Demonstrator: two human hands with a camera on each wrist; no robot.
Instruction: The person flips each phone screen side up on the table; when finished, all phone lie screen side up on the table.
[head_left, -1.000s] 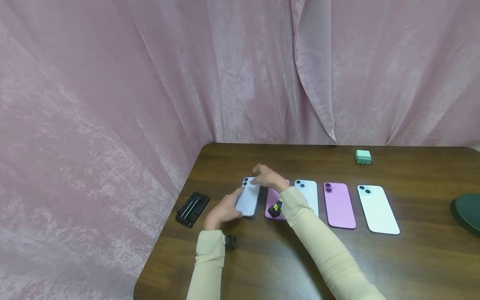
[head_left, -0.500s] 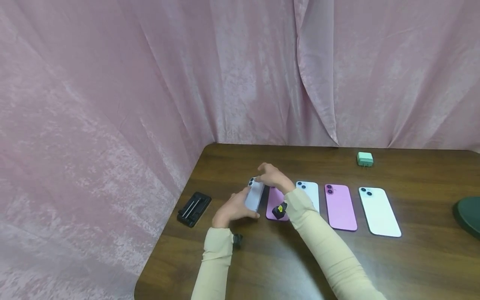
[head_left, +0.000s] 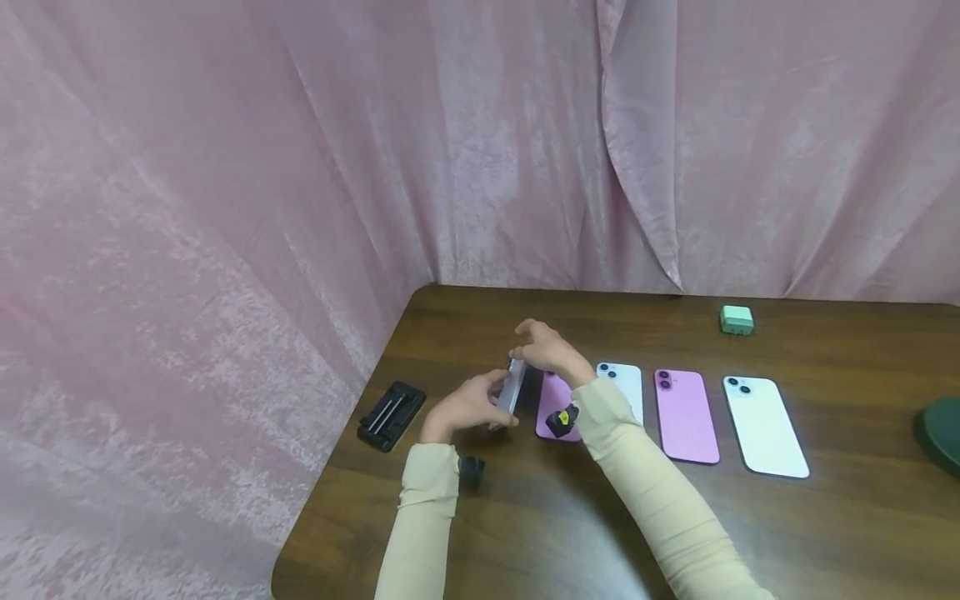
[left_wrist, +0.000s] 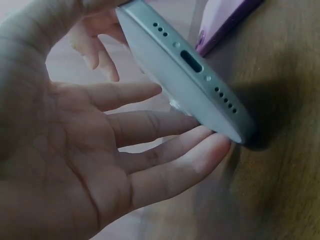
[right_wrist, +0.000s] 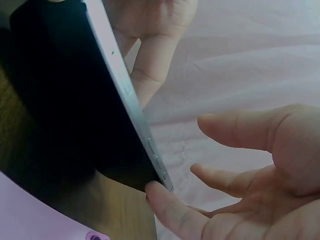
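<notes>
Pale phone [head_left: 512,387] tipped up between two hands, just left of the covered pink phone [head_left: 551,398].
Head: its long axis runs near to far, roughly alongside the pink phone; the left hand [head_left: 467,404] sits at the near end, the right hand [head_left: 547,348] at the far end, closer to the pink phone. Left wrist: fingers and thumb hold it. Right wrist: one fingertip touches a corner, others spread apart.

Pale phone [head_left: 512,389] now more steeply tilted
</notes>
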